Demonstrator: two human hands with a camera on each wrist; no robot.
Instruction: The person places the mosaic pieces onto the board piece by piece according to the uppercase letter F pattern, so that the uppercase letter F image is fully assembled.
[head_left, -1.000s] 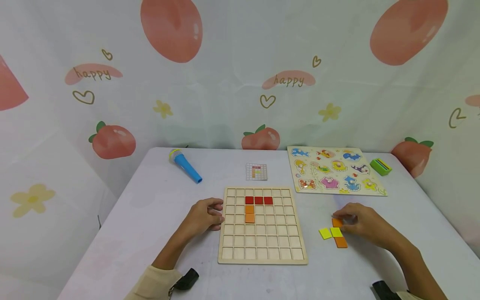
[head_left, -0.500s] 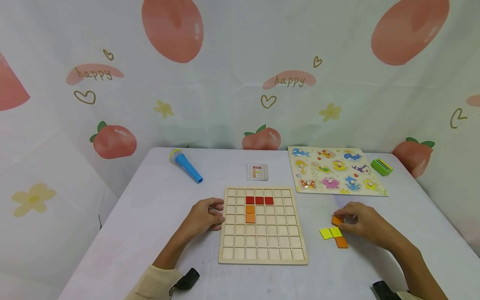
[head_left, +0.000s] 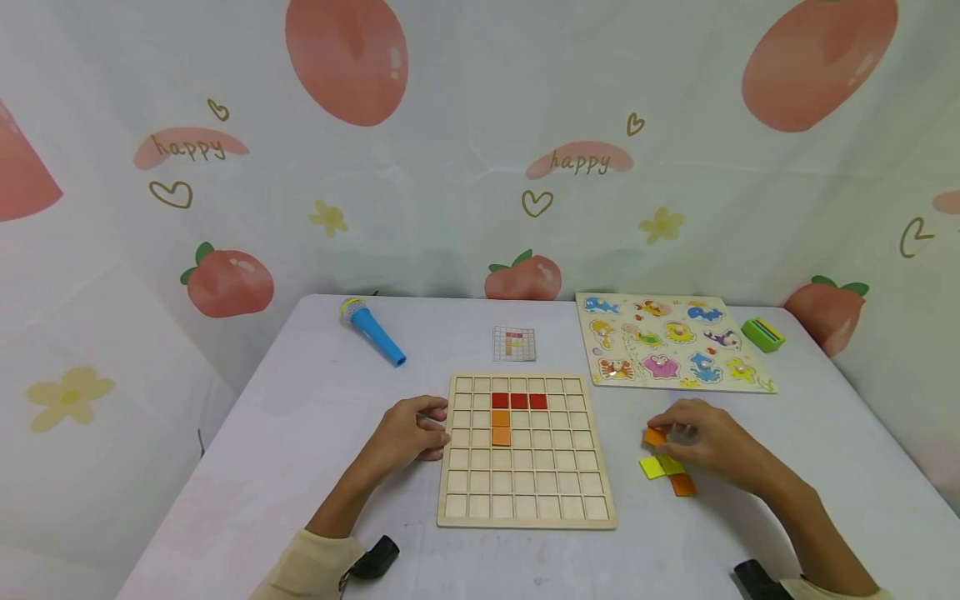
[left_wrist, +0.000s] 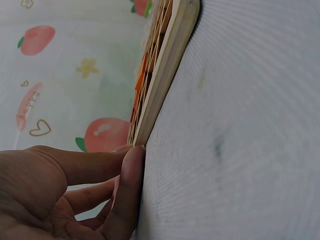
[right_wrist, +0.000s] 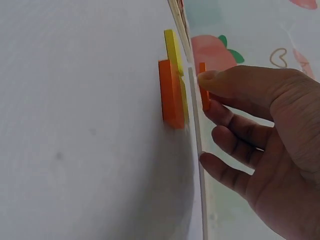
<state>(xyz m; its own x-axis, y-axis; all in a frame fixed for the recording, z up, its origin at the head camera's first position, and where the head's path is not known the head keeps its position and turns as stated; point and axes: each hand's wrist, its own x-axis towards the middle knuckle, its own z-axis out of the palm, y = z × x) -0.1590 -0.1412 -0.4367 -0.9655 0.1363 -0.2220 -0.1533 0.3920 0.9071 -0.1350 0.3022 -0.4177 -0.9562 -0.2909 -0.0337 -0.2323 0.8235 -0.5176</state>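
Note:
My right hand (head_left: 705,442) pinches an orange square tile (right_wrist: 204,90) between thumb and finger, lifted off the table at the right. Close below it lie two yellow tiles (head_left: 651,468) and another orange tile (head_left: 682,485); the hand partly covers one yellow tile in the head view. At the centre lies a wooden grid board (head_left: 543,483). It carries a row of three red tiles (head_left: 518,401), with two orange tiles (head_left: 500,436) beneath the leftmost one. The board's left edge is held by my left hand (head_left: 405,433), thumb and fingertip at the rim.
Behind the board lies a small printed pattern card (head_left: 514,354). A blue toy microphone (head_left: 378,337) rests at the back left. A sea-animal puzzle board (head_left: 652,346) occupies the back right, with a green striped block (head_left: 762,334) beside it.
My right hand has lifted the orange tile from the pile and moved it slightly left, over the yellow tiles. My left hand has stayed at the board's edge.

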